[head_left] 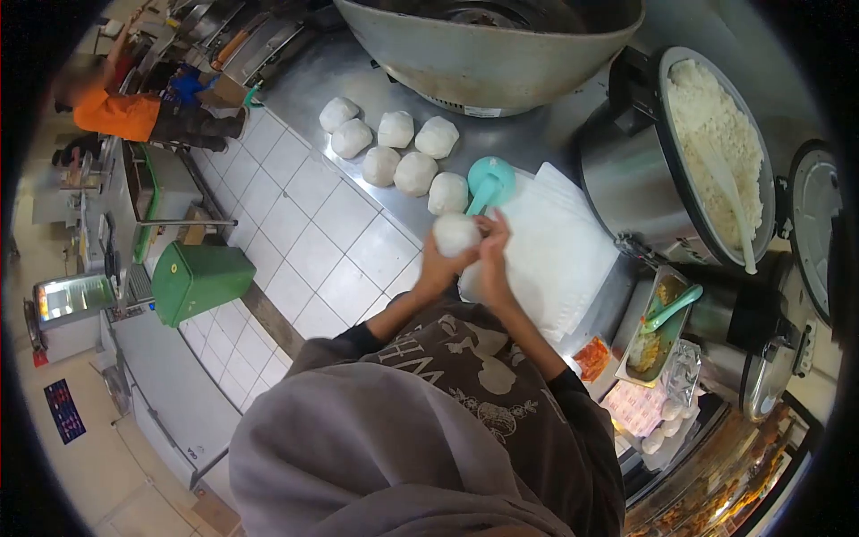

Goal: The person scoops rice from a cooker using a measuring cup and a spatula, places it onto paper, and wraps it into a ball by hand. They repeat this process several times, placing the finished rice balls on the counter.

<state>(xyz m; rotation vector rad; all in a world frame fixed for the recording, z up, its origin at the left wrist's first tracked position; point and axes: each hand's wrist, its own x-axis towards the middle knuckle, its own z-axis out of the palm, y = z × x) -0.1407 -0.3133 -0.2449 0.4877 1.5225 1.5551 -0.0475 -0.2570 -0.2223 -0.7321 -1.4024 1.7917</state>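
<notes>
My left hand [438, 271] cups a round white paper-wrapped rice bundle [455, 234] from below, in front of my chest. On its right side the fingers of my right hand [493, 255] are curled against the wrapping. Several similar wrapped bundles [415, 174] stand grouped on the steel counter, just beyond my hands. Close to my fingertips lies a round teal scoop [492, 179], its handle pointing towards me. A stack of white paper sheets [555, 246] is spread to the right of my hands.
A large cooker of white rice [711, 125] with a pale paddle [729, 192] stands at right. Nearer me are a metal food tray [660, 318] with a teal spoon [671, 309] and red food [592, 358]. A big metal wok [492, 63] borders the back. Another person [121, 115] stands far left.
</notes>
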